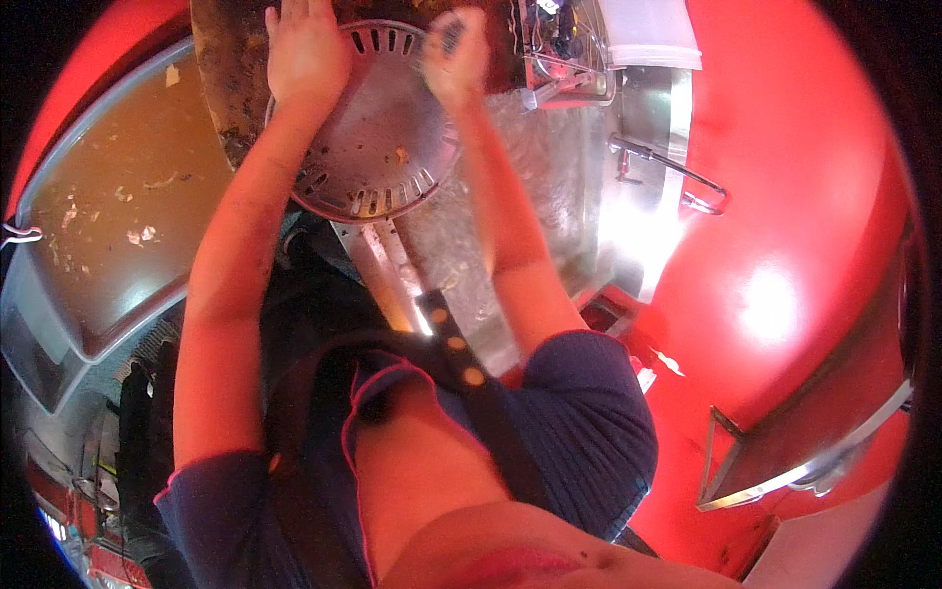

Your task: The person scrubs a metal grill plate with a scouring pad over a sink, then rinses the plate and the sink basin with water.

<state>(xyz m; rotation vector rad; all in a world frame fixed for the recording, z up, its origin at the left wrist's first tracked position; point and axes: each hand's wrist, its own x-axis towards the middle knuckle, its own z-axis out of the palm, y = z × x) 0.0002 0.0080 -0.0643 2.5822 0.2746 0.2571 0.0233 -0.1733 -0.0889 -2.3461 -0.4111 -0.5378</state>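
Observation:
A round metal disc (386, 125) with slots around its rim lies before me, with brown bits of residue on its face. My left hand (307, 62) rests over the disc's left rim, its fingers stretched away from me; its thumb is hidden. Curled at the disc's upper right edge is my right hand (458, 62), slightly blurred. Its fingers close around a small dark scouring pad (450, 35), too blurred to name for certain. Beneath the disc's far left side shows a worn, stained brown board (228, 81).
At left, a basin (184, 291) holds brown water with floating scraps. A metal sink (581, 191) lies to the right, with a faucet (673, 162) behind it. A wire rack (607, 92) and white plastic container (651, 33) stand far right, before a red wall (780, 147).

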